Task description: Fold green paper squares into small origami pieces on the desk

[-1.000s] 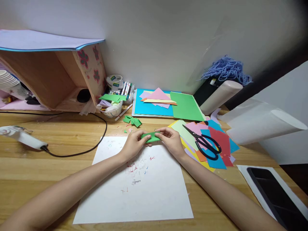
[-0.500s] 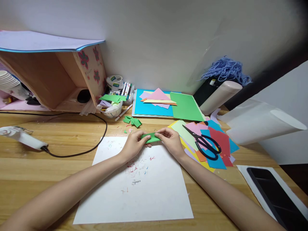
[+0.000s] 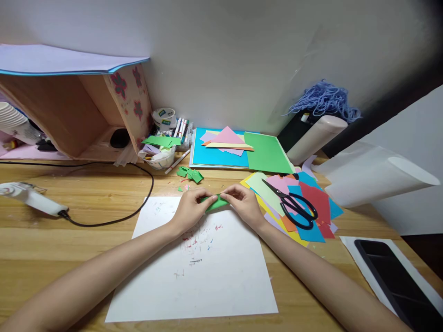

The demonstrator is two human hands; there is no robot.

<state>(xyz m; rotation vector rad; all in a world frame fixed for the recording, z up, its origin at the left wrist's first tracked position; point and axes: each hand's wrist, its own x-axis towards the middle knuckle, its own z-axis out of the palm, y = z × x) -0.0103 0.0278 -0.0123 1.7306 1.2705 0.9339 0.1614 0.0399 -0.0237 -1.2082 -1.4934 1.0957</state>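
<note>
A small piece of green paper (image 3: 217,204) is pinched between both my hands, above the far edge of a white sheet (image 3: 194,286) marked with coloured smudges. My left hand (image 3: 192,207) grips its left side, thumb on top. On its right side, my right hand (image 3: 245,203) holds it with thumb and fingertips. Fingers cover much of the paper, so its full shape is hidden. Beyond my left hand lie folded green paper pieces (image 3: 194,175). Black-handled scissors (image 3: 296,207) rest on coloured paper scraps (image 3: 315,196) to the right of my right hand.
A glue gun (image 3: 38,199) with a black cable lies at left, before a cardboard box (image 3: 129,101). A tub of scraps (image 3: 161,160) and markers (image 3: 182,128) stand behind. Coloured sheets (image 3: 268,152) lie at the back. A paper roll (image 3: 374,175) and a phone (image 3: 391,276) are at right.
The green paper has tilted between my hands, and my fingertips have drawn slightly closer together along its upper edge. Everything else has stayed in place.
</note>
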